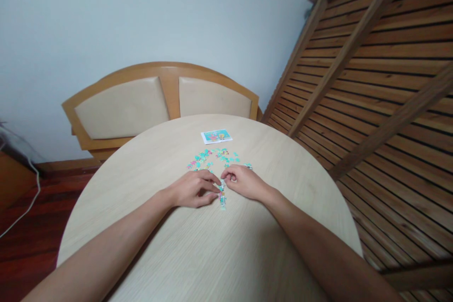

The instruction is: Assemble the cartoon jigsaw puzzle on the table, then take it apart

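- Jigsaw strip [222, 198], a short joined column of pieces, lies on the round table [170, 255] between the two hands. Just left of it, the left hand [193, 188] rests with fingers curled, tips touching its upper end. I cannot tell whether they pinch a piece or only press.
- Beyond the strip, loose pieces [212, 156] lie scattered near the knuckles. A hand sliding forward could sweep them out of place.
- Farther beyond the strip, the reference picture [216, 136] is too small to make out.
- A sideways nudge from either hand could probably buckle the strip or pop its joints apart.
- Just right of the strip, the right hand [244, 181] has thumb and forefinger drawn together at its top. Anything between them is hidden, so I cannot tell its grip.
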Action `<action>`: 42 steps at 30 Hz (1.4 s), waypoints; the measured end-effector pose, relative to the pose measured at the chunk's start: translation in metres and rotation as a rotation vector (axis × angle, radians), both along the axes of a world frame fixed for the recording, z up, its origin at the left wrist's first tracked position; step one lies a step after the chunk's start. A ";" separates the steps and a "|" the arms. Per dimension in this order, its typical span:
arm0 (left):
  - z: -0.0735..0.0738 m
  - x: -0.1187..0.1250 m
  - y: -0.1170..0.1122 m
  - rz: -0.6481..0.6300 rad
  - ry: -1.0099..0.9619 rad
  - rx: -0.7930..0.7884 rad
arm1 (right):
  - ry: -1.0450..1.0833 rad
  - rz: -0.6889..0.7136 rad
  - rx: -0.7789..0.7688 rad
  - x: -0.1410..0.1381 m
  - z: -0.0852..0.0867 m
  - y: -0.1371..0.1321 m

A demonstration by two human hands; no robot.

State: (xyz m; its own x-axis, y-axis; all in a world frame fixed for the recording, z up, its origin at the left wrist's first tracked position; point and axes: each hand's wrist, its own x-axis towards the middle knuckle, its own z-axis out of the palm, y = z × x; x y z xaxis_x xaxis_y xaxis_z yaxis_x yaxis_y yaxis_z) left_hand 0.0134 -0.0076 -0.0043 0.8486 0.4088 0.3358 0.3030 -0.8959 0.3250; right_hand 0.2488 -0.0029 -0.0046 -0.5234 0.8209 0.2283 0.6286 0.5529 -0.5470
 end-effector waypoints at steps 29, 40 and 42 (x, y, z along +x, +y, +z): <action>0.001 0.005 -0.002 0.021 0.058 0.036 | -0.165 -0.006 0.162 0.011 -0.003 0.005; 0.001 0.005 -0.002 0.009 0.049 0.041 | -0.209 0.017 0.157 0.005 0.005 0.006; 0.000 0.004 -0.001 0.013 0.047 0.041 | -0.213 0.001 0.173 0.004 0.003 0.004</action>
State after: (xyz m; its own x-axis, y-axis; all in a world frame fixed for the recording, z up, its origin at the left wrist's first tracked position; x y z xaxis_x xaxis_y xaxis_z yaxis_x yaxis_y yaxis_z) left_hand 0.0177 -0.0088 -0.0039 0.8588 0.4062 0.3122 0.3285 -0.9043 0.2728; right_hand 0.2528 0.0011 -0.0011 -0.5752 0.7788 0.2504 0.7187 0.6273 -0.2999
